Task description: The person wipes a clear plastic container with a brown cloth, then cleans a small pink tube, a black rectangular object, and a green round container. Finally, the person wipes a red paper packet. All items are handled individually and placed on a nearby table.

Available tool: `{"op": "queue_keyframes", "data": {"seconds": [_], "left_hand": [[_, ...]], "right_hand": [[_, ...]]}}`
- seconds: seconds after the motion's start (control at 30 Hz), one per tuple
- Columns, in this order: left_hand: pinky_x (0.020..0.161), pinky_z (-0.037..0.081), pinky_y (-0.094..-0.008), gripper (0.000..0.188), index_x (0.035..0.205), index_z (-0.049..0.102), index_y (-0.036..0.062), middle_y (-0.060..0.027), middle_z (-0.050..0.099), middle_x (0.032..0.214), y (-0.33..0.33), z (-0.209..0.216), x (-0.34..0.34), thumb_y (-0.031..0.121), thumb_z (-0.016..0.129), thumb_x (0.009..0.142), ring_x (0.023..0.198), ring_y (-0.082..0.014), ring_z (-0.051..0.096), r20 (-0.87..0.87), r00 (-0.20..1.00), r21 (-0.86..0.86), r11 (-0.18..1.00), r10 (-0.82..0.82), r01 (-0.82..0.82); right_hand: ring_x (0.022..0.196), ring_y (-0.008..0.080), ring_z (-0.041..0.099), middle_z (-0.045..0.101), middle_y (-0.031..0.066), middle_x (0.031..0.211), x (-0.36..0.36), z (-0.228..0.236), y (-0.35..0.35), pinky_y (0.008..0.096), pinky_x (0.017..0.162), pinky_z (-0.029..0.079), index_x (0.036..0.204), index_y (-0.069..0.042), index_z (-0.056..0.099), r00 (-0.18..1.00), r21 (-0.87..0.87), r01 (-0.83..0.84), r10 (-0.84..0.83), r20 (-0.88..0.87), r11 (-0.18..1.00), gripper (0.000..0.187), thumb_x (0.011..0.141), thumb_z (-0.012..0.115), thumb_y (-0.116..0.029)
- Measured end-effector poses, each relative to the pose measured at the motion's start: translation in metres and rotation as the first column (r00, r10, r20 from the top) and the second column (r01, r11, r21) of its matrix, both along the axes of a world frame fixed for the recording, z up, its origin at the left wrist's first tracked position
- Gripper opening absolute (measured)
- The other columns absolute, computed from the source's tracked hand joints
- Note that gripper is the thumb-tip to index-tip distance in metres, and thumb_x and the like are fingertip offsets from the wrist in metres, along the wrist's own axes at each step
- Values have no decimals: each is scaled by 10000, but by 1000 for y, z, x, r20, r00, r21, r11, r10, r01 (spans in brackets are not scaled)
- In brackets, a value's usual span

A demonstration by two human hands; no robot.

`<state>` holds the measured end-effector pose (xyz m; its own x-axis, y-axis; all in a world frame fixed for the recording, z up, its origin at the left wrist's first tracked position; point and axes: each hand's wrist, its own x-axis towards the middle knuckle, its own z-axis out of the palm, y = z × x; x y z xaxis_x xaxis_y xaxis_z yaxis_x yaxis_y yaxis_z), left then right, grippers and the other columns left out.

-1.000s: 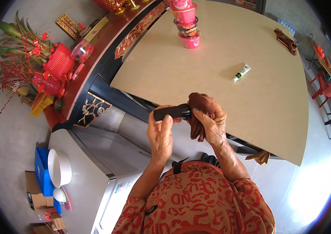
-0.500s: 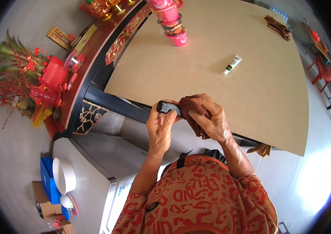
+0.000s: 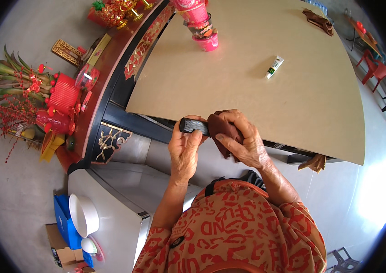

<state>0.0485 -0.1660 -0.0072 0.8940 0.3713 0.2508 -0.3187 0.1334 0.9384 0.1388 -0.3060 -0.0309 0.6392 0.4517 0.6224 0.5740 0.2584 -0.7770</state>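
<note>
The left hand [image 3: 185, 150] is clenched around a small black device [image 3: 192, 125], holding it just off the near edge of the beige desk [image 3: 256, 100]. The right hand [image 3: 243, 139] grips a brown cloth [image 3: 220, 132] pressed against the device's right end. Farther out on the desk lies a small white tube [image 3: 274, 67], well apart from the stacked pink cups [image 3: 200, 25] at the far edge.

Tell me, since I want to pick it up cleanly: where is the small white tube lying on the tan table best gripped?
Grip the white tube across its middle, pinching the two long sides from above. It lies flat and alone on the bare tan table, slanted with its dark cap end nearer the person, so both sides are free to reach.
</note>
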Motion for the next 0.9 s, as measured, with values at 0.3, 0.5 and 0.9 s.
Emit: {"op": "queue_keyframes", "data": {"seconds": [0.3, 0.5, 0.9], "left_hand": [[896, 493, -373, 440, 1316, 428, -24, -129, 564, 1106, 19, -6, -14, 174, 546, 941, 1025, -222, 574, -50, 999, 40, 999, -10, 12], [845, 435, -251, 457, 1392, 376, 22, -28, 568, 1087, 22, -9, -12, 139, 499, 968, 1004, -108, 535, -67, 992, -240, 967, -108, 89], [925, 444, -296, 503, 1400, 359, 19, -37, 539, 1189, 17, -9, -15, 178, 534, 955, 1081, -130, 520, -127, 959, -252, 943, -254, 216]], "right_hand": [[461, 93, 543, 618, 87, 847, 0, -1, 7, 226, 381, 435, 1068, 10, 607, 766, -101, -207, 97, -635, 973, 231, 885, 582, -128], [1011, 209, 550, 542, 101, 1094, -9, 7, 1, 314, 816, 492, 1047, -57, 663, 917, 68, -327, 334, -218, 943, 343, 715, 666, 29], [941, 229, 576, 599, 106, 1004, -7, 4, 38, 319, 841, 468, 1035, -49, 650, 954, 22, 33, -25, -297, 999, 257, 779, 666, -47]]}}
